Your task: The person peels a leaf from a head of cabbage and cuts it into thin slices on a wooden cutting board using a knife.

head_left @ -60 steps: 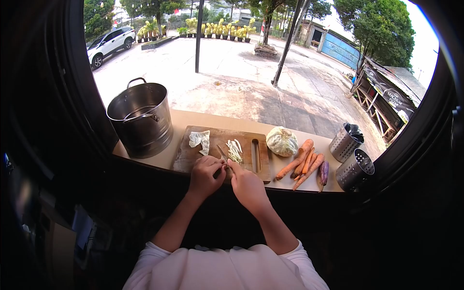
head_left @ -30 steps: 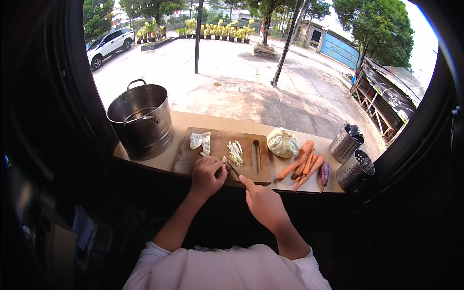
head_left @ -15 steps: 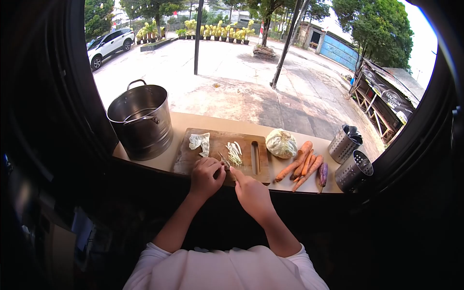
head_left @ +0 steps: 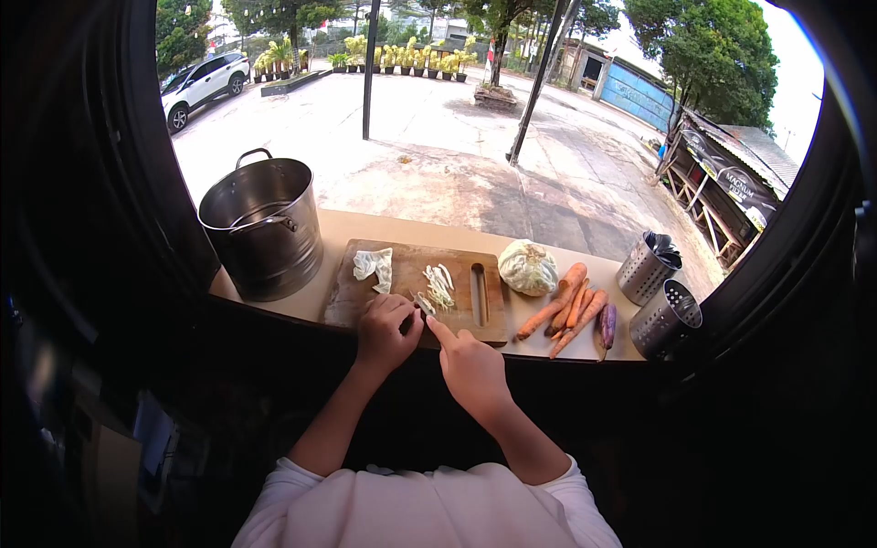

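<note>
Steel pot (head_left: pixel 265 247) – upright, left of and beyond the left hand (head_left: pixel 388 331). Cabbage leaf piece (head_left: pixel 375 265) lies on the cutting board (head_left: pixel 457 320), just beyond the left hand. That hand has its fingers curled down at the board's near edge; cannot tell what they pinch. The knife (head_left: pixel 423 305) sits between the hands, small and partly hidden, and cut cabbage strips (head_left: pixel 438 286) lie beyond it. Right hand (head_left: pixel 475 365) is closed around the knife handle, index finger extended toward the left fingertips. Right of and beyond the right hand: cabbage head (head_left: pixel 528 268) beside the board, then a pile of carrots (head_left: pixel 559 306), purple vegetable (head_left: pixel 607 326) next to them – and two perforated metal canisters (head_left: pixel 665 324) farthest right, tilted in view.
</note>
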{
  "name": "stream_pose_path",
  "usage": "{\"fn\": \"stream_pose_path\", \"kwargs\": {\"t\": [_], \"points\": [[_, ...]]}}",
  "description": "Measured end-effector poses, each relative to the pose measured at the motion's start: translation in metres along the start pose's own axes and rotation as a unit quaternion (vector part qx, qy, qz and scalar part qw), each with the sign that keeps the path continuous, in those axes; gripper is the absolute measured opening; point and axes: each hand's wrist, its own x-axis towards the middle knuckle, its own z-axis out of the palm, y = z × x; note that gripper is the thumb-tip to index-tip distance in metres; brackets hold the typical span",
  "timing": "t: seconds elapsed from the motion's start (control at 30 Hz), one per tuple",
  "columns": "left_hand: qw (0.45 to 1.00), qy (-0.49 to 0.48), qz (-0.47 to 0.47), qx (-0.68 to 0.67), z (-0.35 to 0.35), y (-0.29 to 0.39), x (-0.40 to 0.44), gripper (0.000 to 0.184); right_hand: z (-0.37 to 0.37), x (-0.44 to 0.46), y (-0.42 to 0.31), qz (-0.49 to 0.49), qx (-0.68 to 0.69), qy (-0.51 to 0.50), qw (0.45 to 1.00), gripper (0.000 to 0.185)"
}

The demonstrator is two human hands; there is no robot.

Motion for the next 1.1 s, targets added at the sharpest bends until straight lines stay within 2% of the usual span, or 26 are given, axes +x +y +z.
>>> {"fn": "stream_pose_path", "kwargs": {"t": [0.17,0.27,0.47,0.67,0.83,0.97,1.1], "points": [[1.0,-0.01,-0.009,-0.005,-0.003,0.002,0.001,0.005,0.001,0.005,0.008,0.002,0.016,0.01,1.0,0.047],[1.0,-0.011,-0.006,-0.014,-0.004,0.003,0.001,0.005,-0.007,0.01,0.015,0.044,0.068,0.01,0.997,0.043],[1.0,-0.008,0.011,-0.006,-0.005,0.003,0.001,0.005,-0.024,0.009,0.021,0.062,0.191,0.048,0.979,0.043],[0.998,-0.047,0.004,-0.049,-0.012,-0.001,0.004,0.005,-0.024,-0.006,0.022,0.028,0.251,0.047,0.966,0.039],[0.988,-0.088,-0.058,-0.112,-0.015,-0.008,0.007,0.011,-0.023,-0.012,0.019,0.051,0.245,0.009,0.968,0.04],[0.99,-0.095,-0.05,-0.087,-0.017,-0.007,0.008,0.013,-0.026,-0.014,0.015,0.059,0.233,0.004,0.971,0.04],[0.991,-0.094,-0.041,-0.082,-0.017,-0.008,0.006,0.013,-0.014,-0.016,0.016,0.024,0.188,0.021,0.982,0.044]]}}
